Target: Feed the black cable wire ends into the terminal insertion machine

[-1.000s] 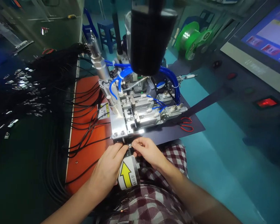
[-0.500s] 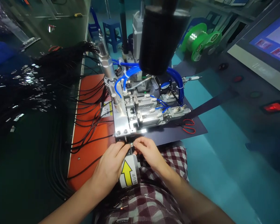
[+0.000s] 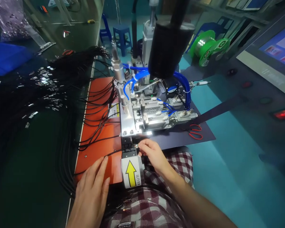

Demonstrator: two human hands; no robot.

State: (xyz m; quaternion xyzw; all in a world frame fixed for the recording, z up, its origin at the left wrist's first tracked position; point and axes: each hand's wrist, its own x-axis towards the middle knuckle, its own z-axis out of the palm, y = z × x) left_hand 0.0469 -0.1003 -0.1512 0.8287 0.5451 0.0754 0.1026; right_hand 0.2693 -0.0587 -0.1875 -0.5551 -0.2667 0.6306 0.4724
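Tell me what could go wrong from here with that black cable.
The right hand pinches the black cable only near its tip, so the end could slip out of line. The left hand lies across it; a tug there might shift it. Other cables cross on the orange board and could snag.

left hand point(image 3: 91, 182) over black cable point(image 3: 118, 150), right hand point(image 3: 153, 154) pinching its tip
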